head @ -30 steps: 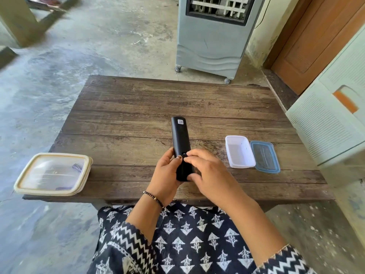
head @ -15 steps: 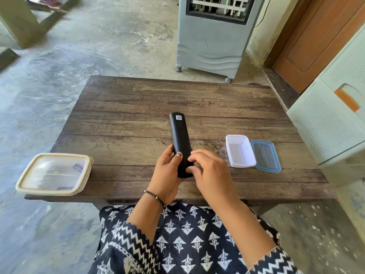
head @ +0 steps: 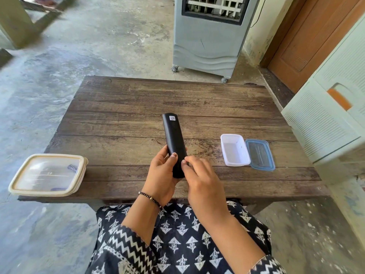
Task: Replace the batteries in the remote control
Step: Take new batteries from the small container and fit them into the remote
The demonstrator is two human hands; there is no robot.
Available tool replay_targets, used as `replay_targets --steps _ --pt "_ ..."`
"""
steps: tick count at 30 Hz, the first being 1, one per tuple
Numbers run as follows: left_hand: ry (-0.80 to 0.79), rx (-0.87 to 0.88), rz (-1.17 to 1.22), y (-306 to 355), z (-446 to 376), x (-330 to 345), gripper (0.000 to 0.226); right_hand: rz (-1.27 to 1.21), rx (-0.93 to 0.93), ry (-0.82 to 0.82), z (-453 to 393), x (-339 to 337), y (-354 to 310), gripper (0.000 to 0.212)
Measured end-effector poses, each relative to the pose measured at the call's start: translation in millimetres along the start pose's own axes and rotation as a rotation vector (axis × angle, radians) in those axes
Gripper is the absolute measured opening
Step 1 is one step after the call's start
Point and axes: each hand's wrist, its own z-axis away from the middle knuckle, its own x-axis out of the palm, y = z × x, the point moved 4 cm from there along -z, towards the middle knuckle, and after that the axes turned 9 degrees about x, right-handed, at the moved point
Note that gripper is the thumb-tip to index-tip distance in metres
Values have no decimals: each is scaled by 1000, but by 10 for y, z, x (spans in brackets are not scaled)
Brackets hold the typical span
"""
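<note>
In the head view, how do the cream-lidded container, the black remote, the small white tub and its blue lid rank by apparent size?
1. Cream-lidded container, largest, though nearer the camera.
2. Black remote, longer but narrower than the tub.
3. Small white tub and blue lid: look alike, unranked.

This is a home, likely a porch or a plain living space. A weathered plank bench (head: 177, 99) stands on a bare, stained concrete floor (head: 79, 56). At 12 o'clock a grey air cooler (head: 207, 46) on castor wheels stands by a cream wall; at 1 o'clock is a brown wooden door (head: 316, 36). At 3 o'clock stands a pale green plastic cabinet (head: 325, 125). Household food containers (head: 47, 175) rest on the bench at 9 and 3 o'clock.
</note>
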Motion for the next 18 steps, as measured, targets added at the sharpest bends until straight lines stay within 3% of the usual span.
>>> replay_targets --steps 7,14,18 --pt "15 -19 42 19 -17 -2 32 -81 35 -12 20 40 90 33" --pt "70 -49 163 38 3 17 35 -371 306 -72 -143 17 114 40" --pt "136 -24 -16 79 -101 -24 37 -455 452 -178 -317 76 104 32"
